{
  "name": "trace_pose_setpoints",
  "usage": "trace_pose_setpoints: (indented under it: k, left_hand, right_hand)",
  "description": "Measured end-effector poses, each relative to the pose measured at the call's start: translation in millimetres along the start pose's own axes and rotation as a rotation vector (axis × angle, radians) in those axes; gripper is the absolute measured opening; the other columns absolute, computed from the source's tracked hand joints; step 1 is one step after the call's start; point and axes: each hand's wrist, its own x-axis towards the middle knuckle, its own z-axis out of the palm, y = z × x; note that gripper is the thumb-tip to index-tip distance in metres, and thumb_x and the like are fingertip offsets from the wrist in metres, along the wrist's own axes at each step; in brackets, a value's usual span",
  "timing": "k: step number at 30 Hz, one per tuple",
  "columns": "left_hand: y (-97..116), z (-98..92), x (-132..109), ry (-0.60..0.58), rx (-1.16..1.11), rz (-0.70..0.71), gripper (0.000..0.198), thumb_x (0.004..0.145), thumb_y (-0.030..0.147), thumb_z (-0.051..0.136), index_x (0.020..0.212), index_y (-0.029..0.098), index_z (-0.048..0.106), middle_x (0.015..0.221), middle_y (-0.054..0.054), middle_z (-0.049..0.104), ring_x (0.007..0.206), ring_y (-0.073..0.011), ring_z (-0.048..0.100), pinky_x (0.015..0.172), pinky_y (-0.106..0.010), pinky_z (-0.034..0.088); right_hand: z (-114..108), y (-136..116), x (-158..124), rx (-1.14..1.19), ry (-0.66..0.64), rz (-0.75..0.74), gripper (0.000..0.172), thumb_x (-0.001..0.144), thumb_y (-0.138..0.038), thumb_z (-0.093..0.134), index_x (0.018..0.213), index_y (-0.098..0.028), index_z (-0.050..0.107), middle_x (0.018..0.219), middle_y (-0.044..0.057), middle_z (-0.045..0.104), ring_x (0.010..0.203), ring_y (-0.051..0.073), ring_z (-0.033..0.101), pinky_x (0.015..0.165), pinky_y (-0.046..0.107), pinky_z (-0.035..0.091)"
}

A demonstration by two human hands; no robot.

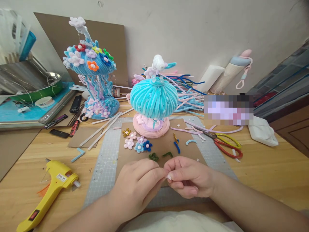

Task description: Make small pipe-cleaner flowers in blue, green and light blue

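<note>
My left hand (141, 180) and my right hand (189, 175) meet low in the middle of the head view, fingertips pinched together. Between them shows a small white fuzzy piece (169, 177), probably pipe cleaner, mostly covered by the fingers. Just beyond lie a dark green fuzzy flower (153, 157) and a bent green pipe cleaner piece (168, 154). Several finished pipe cleaner flowers (139, 147) sit together on the brown cardboard (188, 135). Behind them stands a turquoise domed pipe cleaner lamp (154, 98) on a pink base.
A yellow glue gun (56, 185) lies at the left. Scissors (227, 145) with red and yellow handles rest on the right. A flower-covered blue lamp (93, 69) stands at the back left. Loose pipe cleaners (189, 103) are piled behind; a grey cutting mat (101, 170) lies under the cardboard.
</note>
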Motion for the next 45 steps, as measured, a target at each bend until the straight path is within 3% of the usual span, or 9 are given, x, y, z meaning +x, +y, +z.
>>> trace_pose_setpoints:
  k: [6, 11, 14, 20, 23, 27, 31, 38, 45]
  left_hand:
    - [3, -0.4, 2, -0.086, 0.085, 0.005, 0.010, 0.083, 0.012, 0.047, 0.088, 0.017, 0.053, 0.072, -0.001, 0.057, 0.062, -0.0138, 0.048, 0.053, -0.025, 0.035]
    - [3, 4.0, 7, -0.214, 0.100, -0.219, 0.012, 0.081, 0.011, 0.042, 0.080, 0.018, 0.052, 0.073, -0.001, 0.054, 0.063, -0.0145, 0.048, 0.053, -0.025, 0.033]
    - [3, 6.2, 8, -0.244, -0.090, -0.449, 0.010, 0.079, 0.013, 0.043, 0.075, 0.019, 0.050, 0.070, 0.001, 0.052, 0.061, -0.0129, 0.047, 0.052, -0.024, 0.032]
    - [-1, 4.1, 12, -0.425, -0.887, -0.891, 0.013, 0.079, 0.027, 0.049, 0.070, 0.019, 0.046, 0.052, 0.008, 0.032, 0.045, -0.0069, 0.028, 0.043, -0.020, 0.022]
    - [0, 1.2, 14, -0.425, -1.024, -0.919, 0.015, 0.080, 0.032, 0.049, 0.074, 0.019, 0.046, 0.051, 0.009, 0.034, 0.044, -0.0067, 0.029, 0.042, -0.019, 0.022]
    - [2, -1.2, 12, -0.112, -0.519, -0.593, 0.005, 0.082, 0.021, 0.048, 0.084, 0.019, 0.053, 0.068, 0.002, 0.050, 0.061, -0.0101, 0.045, 0.053, -0.021, 0.033]
    - [0, -2.5, 9, -0.129, -0.153, -0.286, 0.011, 0.083, 0.014, 0.046, 0.086, 0.020, 0.054, 0.076, 0.000, 0.056, 0.068, -0.0122, 0.050, 0.059, -0.024, 0.037]
    - [1, 0.3, 5, -0.161, 0.153, -0.130, 0.011, 0.084, 0.014, 0.043, 0.085, 0.019, 0.053, 0.077, -0.002, 0.058, 0.068, -0.0155, 0.051, 0.055, -0.027, 0.037]
    - [4, 0.9, 3, -0.170, 0.178, -0.127, 0.011, 0.083, 0.013, 0.043, 0.084, 0.018, 0.053, 0.078, -0.002, 0.057, 0.068, -0.0159, 0.052, 0.056, -0.027, 0.038]
  right_hand:
    - [1, 4, 1, -0.262, 0.111, -0.098, 0.020, 0.076, -0.028, 0.066, 0.074, -0.013, 0.054, 0.052, -0.005, 0.053, 0.032, 0.002, 0.038, 0.029, 0.012, 0.020]
    - [3, 5, 5, -0.775, 0.335, -0.251, 0.019, 0.083, -0.031, 0.055, 0.073, -0.016, 0.051, 0.048, -0.007, 0.044, 0.040, 0.005, 0.039, 0.039, 0.016, 0.029]
    - [5, 7, 3, -1.293, 0.438, -0.474, 0.014, 0.086, -0.021, 0.049, 0.073, -0.016, 0.053, 0.061, -0.002, 0.051, 0.055, 0.010, 0.045, 0.051, 0.021, 0.035]
    - [4, 11, -11, -2.062, 0.159, -0.891, 0.024, 0.085, -0.009, 0.036, 0.086, -0.016, 0.059, 0.071, 0.007, 0.059, 0.062, 0.016, 0.047, 0.054, 0.029, 0.033]
    - [6, 10, -12, -1.862, 0.258, -0.886, 0.019, 0.086, -0.012, 0.039, 0.085, -0.017, 0.058, 0.070, 0.005, 0.058, 0.062, 0.014, 0.048, 0.056, 0.027, 0.036]
    - [9, 10, -2, -1.146, 0.447, -0.542, 0.017, 0.087, -0.027, 0.047, 0.074, -0.018, 0.050, 0.056, -0.003, 0.048, 0.049, 0.009, 0.045, 0.047, 0.021, 0.035]
    - [7, 12, 6, -0.666, 0.370, -0.333, 0.024, 0.083, -0.039, 0.055, 0.075, -0.017, 0.048, 0.044, -0.009, 0.042, 0.036, 0.006, 0.039, 0.039, 0.017, 0.030]
    - [6, 12, 6, -0.565, 0.335, -0.312, 0.029, 0.079, -0.042, 0.061, 0.074, -0.016, 0.049, 0.044, -0.009, 0.045, 0.035, 0.004, 0.038, 0.037, 0.016, 0.028]
    - [4, 14, 7, -0.531, 0.312, -0.314, 0.028, 0.079, -0.040, 0.061, 0.074, -0.015, 0.049, 0.045, -0.008, 0.046, 0.034, 0.004, 0.038, 0.036, 0.015, 0.027]
